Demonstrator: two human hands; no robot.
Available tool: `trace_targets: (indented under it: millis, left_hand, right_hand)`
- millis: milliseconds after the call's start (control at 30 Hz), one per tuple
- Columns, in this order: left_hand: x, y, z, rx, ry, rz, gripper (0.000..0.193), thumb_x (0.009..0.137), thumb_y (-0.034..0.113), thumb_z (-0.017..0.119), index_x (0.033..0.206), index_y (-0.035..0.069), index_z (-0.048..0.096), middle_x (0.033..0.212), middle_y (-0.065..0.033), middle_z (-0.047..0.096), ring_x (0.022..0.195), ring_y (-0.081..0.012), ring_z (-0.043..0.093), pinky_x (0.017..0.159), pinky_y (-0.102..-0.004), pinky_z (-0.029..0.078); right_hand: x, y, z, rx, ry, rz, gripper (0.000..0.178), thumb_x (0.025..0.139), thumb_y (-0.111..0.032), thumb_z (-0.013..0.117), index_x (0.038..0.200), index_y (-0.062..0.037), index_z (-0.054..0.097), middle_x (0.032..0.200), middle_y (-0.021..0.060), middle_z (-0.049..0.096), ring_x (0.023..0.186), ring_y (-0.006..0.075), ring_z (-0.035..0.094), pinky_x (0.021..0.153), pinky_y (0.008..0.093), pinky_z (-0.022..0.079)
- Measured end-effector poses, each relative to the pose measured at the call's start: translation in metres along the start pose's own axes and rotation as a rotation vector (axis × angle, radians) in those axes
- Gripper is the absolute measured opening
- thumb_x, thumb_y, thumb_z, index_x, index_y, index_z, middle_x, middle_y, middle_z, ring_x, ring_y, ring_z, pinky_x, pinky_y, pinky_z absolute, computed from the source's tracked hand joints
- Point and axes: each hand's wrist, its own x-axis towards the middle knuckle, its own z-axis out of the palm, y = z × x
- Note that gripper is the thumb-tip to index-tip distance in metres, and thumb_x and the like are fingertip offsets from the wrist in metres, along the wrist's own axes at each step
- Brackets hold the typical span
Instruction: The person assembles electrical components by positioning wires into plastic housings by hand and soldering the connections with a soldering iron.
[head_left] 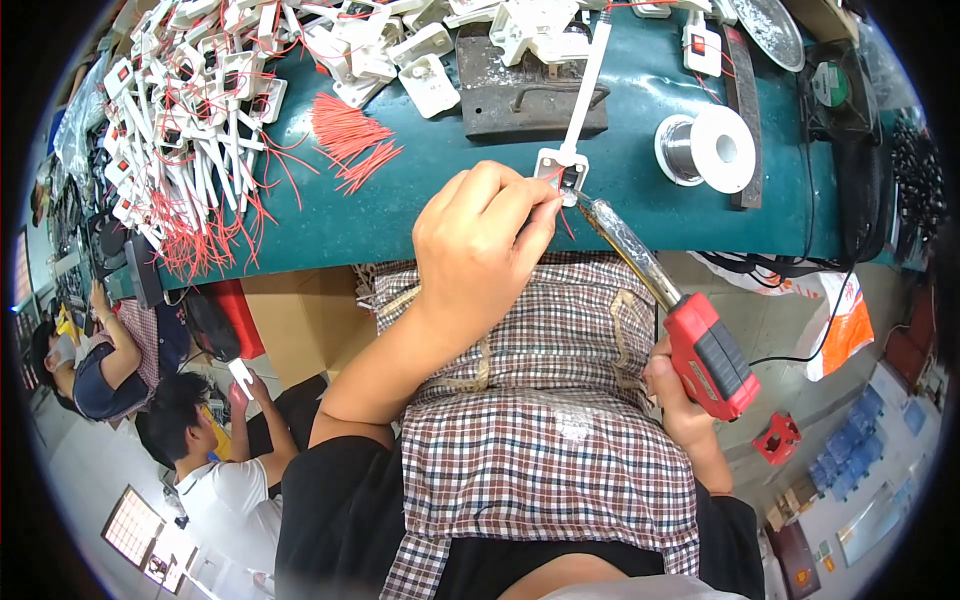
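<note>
My right hand [678, 400] is closed round the red and black handle of a soldering iron [712, 355]. The iron's tip reaches up and left to a small white plastic housing [562, 170] with a long white stem. At that housing, the thumb and forefinger of my left hand [488, 235] pinch together, seemingly on a thin red wire [555, 177]; the exact contact is partly hidden by the fingers. The housing lies near the front edge of the green table, its stem pointing away from me. A dark switch part shows inside it.
Left lies a heap of white housings [215, 120] with red wires, beside a bundle of cut red wires [345, 135]. A dark metal block [490, 105] stands behind the work. To the right are a solder spool [722, 148], a dark bar [742, 120] and cables. Co-workers [210, 440] sit at left.
</note>
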Motion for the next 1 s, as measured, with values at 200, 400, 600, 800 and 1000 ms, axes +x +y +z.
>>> trace_targets:
  millis: [200, 400, 600, 800, 1000]
  left_hand:
    - [0.0007, -0.0001, -0.0001, 0.015, 0.003, 0.008, 0.012, 0.076, 0.001, 0.081, 0.084, 0.005, 0.073, 0.078, -0.0031, 0.065, 0.062, -0.0151, 0.060, 0.048, -0.0277, 0.046]
    - [0.0007, 0.0010, -0.0011, 0.017, -0.015, -0.005, 0.013, 0.076, 0.002, 0.081, 0.085, 0.005, 0.073, 0.078, -0.0037, 0.065, 0.060, -0.0150, 0.059, 0.048, -0.0274, 0.045]
    - [0.0005, -0.0009, 0.0013, -0.018, -0.010, -0.006, 0.012, 0.077, 0.001, 0.081, 0.086, 0.005, 0.073, 0.079, -0.0040, 0.066, 0.061, -0.0147, 0.059, 0.047, -0.0270, 0.045]
    - [0.0006, -0.0007, 0.0018, -0.024, -0.017, -0.010, 0.011, 0.078, 0.001, 0.081, 0.086, 0.005, 0.073, 0.080, -0.0043, 0.066, 0.061, -0.0143, 0.060, 0.046, -0.0268, 0.045]
    - [0.0004, 0.0007, 0.0020, -0.044, -0.028, -0.035, 0.011, 0.079, 0.001, 0.080, 0.086, 0.005, 0.073, 0.081, -0.0043, 0.067, 0.060, -0.0134, 0.059, 0.047, -0.0264, 0.045]
  right_hand:
    - [0.0009, 0.0000, 0.0015, -0.020, 0.016, -0.030, 0.017, 0.081, -0.005, 0.079, 0.096, -0.0009, 0.072, 0.081, 0.0112, 0.071, 0.070, 0.0237, 0.070, 0.065, 0.0345, 0.055]
    - [0.0015, -0.0008, 0.0016, 0.005, 0.025, -0.041, 0.019, 0.081, -0.005, 0.079, 0.097, -0.0005, 0.072, 0.082, 0.0112, 0.072, 0.071, 0.0241, 0.071, 0.066, 0.0345, 0.055]
    - [0.0007, -0.0002, -0.0006, -0.002, 0.012, -0.040, 0.019, 0.081, -0.005, 0.079, 0.098, -0.0001, 0.071, 0.082, 0.0111, 0.071, 0.071, 0.0239, 0.070, 0.066, 0.0346, 0.055]
    - [0.0014, 0.0004, -0.0010, 0.020, 0.018, -0.054, 0.019, 0.081, -0.004, 0.079, 0.098, 0.0001, 0.071, 0.082, 0.0112, 0.071, 0.071, 0.0238, 0.070, 0.066, 0.0349, 0.055]
    - [0.0003, -0.0001, -0.0024, 0.026, 0.012, -0.034, 0.019, 0.081, -0.003, 0.078, 0.098, 0.0008, 0.071, 0.082, 0.0112, 0.071, 0.071, 0.0236, 0.070, 0.066, 0.0341, 0.055]
